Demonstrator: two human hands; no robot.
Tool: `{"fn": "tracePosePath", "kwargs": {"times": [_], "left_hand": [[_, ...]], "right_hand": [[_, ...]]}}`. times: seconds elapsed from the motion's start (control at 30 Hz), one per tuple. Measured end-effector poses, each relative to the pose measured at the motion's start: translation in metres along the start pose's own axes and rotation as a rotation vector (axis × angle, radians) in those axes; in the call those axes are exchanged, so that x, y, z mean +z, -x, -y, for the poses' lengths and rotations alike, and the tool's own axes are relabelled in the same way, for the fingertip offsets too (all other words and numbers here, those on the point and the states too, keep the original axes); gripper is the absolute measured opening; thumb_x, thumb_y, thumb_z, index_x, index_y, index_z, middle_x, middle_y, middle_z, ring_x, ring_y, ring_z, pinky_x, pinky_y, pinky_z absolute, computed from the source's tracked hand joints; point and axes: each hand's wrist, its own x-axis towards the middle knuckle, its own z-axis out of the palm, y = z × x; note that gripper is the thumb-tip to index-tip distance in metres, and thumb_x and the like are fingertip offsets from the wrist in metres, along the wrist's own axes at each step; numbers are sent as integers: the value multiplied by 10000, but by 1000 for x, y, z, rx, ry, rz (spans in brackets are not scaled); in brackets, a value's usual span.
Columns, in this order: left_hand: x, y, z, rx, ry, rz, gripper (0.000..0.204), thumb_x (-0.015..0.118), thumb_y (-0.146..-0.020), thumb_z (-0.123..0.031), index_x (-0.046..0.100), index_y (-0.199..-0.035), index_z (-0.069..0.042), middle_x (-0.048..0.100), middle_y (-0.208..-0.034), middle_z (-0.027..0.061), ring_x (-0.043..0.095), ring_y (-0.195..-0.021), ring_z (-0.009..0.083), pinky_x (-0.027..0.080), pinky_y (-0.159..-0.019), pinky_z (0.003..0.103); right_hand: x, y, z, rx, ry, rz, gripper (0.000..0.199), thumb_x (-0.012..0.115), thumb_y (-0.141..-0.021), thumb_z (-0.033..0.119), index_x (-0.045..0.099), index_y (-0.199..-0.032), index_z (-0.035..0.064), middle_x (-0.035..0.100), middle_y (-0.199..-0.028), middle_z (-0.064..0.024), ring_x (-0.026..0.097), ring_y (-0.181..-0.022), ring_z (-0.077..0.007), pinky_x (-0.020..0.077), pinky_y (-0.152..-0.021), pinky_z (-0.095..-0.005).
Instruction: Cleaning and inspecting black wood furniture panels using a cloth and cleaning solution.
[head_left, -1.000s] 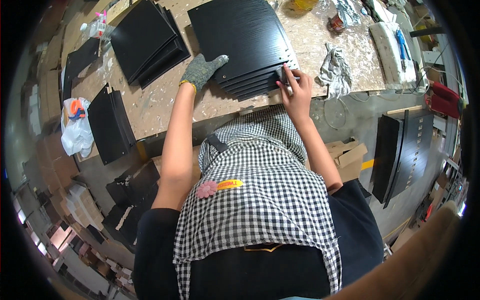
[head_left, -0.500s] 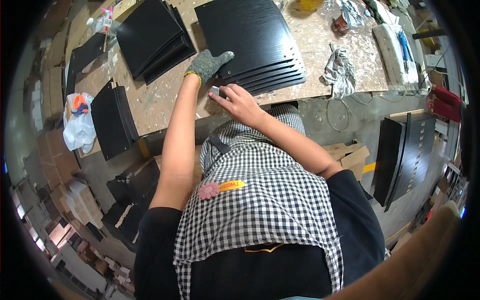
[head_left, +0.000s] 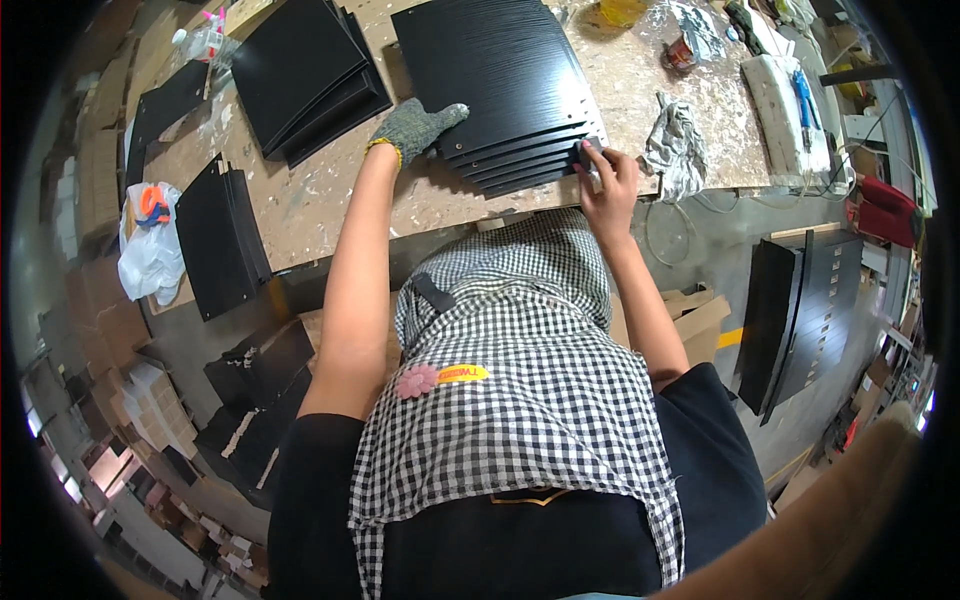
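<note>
A fanned stack of black wood-grain panels [head_left: 495, 75] lies on the workbench in front of me, its near edges stepped, with small holes close to the corners. My left hand [head_left: 415, 130], in a grey knitted glove with a yellow cuff, grips the stack's left edge near the front corner; one digit stretches over the top panel and the other fingers are partly hidden. At the right front corner, my bare right hand [head_left: 610, 185] is closed in a pinch around a small grey block [head_left: 590, 155], held against the panel edges.
More black panels [head_left: 300, 75] are piled to the left, with a narrower stack [head_left: 222, 240] at the bench's front edge beside a white plastic bag [head_left: 152, 255]. A crumpled rag [head_left: 677, 140] lies right of my right hand. Farther right is a blue-handled tool [head_left: 805, 100].
My right hand has moved right with the small grey block, from beside the stack's left front corner to its right front corner. My left hand has stayed in place.
</note>
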Motion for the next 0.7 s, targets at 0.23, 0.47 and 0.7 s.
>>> {"fn": "tracePosePath", "kwargs": {"times": [0.23,0.47,0.7], "left_hand": [[18,-39,43,72,-88,-151,805,631,-801,-741,718,-970,41,702,-701,139,706,-670,257,558,-733,374],[10,-21,23,88,-9,-49,743,622,-837,-699,726,-1044,7,722,-821,184,708,-731,276,555,-723,387],[12,-13,18,-37,-48,-178,673,712,-808,-645,712,-962,9,723,-788,112,655,-563,187,536,-565,324]], "right_hand": [[68,8,89,-428,-199,228,499,630,-764,65,624,-1263,48,572,-1051,-114,571,-974,-301,502,-869,-410],[65,11,107,-600,-240,288,479,612,-797,99,631,-1275,95,571,-1140,-138,567,-1063,-291,491,-912,-415],[2,6,11,-15,-92,13,448,730,-778,8,672,-1209,117,588,-1063,-145,564,-949,-307,480,-823,-394]]}}
